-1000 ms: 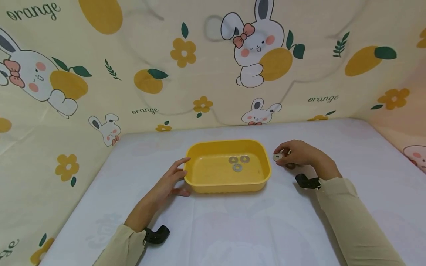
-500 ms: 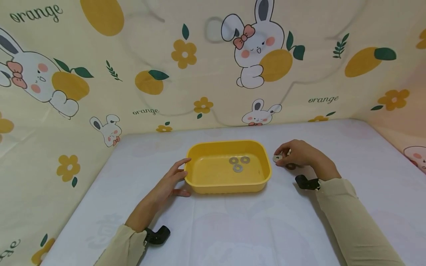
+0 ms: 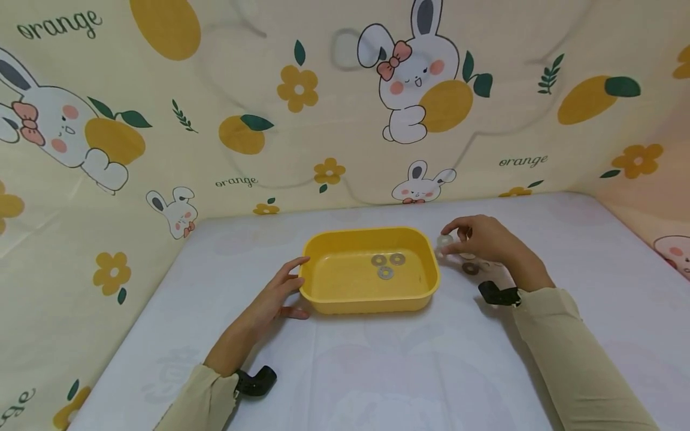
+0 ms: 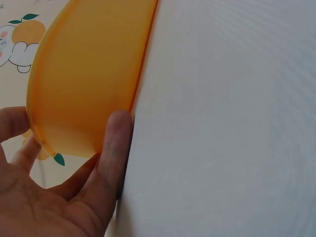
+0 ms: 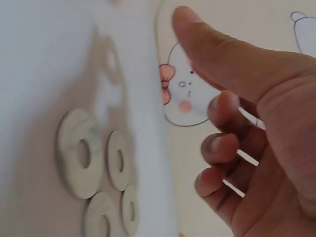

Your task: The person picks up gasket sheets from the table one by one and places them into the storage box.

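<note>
My left hand (image 3: 272,296) rests against the left end of a yellow plastic tray (image 3: 372,302), fingertips at the rim. In the left wrist view its thumb (image 4: 117,153) lies along the tray's lower edge. To the right of the tray, my right hand (image 3: 485,239) pinches a flat metal washer (image 3: 445,240) between thumb and forefinger, raised near the tray's right end. The right wrist view does not show that washer, only a ring-shaped shadow. Under the hand several more washers (image 5: 79,153) lie on the table. Three washers (image 3: 385,273) lie flat inside the tray.
A white cloth (image 3: 366,371) covers the table. Behind it hangs a cream curtain (image 3: 345,120) printed with rabbits and oranges, and it closes in the left and right sides too. A black wrist device (image 3: 256,381) sits on my left wrist, another (image 3: 498,294) on my right.
My right hand has lifted the washer off the table, moving it slightly up, and the washers beneath show more. The left hand and tray stay in place.
</note>
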### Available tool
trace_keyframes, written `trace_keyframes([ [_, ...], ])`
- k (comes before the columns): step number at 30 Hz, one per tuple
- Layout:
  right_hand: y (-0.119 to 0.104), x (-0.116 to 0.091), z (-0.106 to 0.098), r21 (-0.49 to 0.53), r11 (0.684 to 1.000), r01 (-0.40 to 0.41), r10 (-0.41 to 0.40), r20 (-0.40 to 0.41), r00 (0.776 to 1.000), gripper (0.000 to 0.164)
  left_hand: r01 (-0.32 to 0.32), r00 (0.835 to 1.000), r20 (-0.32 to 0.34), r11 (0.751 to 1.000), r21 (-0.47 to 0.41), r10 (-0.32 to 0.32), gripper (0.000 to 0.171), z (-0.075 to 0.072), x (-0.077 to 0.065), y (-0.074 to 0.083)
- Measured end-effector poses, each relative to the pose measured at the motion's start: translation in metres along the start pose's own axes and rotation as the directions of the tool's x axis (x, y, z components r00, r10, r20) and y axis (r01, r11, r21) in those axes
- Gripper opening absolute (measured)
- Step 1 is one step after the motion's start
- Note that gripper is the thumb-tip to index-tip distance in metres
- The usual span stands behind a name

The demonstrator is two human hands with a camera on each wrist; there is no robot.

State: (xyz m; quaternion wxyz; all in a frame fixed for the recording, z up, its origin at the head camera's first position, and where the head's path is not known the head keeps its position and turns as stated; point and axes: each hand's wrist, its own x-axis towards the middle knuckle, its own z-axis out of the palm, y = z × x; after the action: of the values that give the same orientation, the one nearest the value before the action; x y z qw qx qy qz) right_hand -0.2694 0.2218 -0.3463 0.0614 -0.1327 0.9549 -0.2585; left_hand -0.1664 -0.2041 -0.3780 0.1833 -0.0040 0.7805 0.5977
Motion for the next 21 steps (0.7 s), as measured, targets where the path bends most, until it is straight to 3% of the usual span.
trace_keyframes([
  [8, -0.012, -0.005, -0.009, 0.023, 0.999, 0.030, -0.029, -0.056, 0.998, 0.043, 0.009, 1.000, -0.008, 1.000, 0.002, -0.009, 0.047, 0.001, 0.000, 0.000],
  [14, -0.017, -0.008, -0.011, 0.034, 0.998, 0.045, -0.042, -0.072, 0.997, 0.052, 0.011, 1.000, -0.003, 1.000, 0.001, -0.011, 0.046, 0.000, 0.001, -0.001],
  [21, -0.021, -0.007, -0.012, 0.099, 0.992, 0.080, -0.069, -0.110, 0.992, 0.053, 0.003, 1.000, 0.010, 1.000, -0.013, -0.002, 0.046, -0.001, 0.000, -0.001],
])
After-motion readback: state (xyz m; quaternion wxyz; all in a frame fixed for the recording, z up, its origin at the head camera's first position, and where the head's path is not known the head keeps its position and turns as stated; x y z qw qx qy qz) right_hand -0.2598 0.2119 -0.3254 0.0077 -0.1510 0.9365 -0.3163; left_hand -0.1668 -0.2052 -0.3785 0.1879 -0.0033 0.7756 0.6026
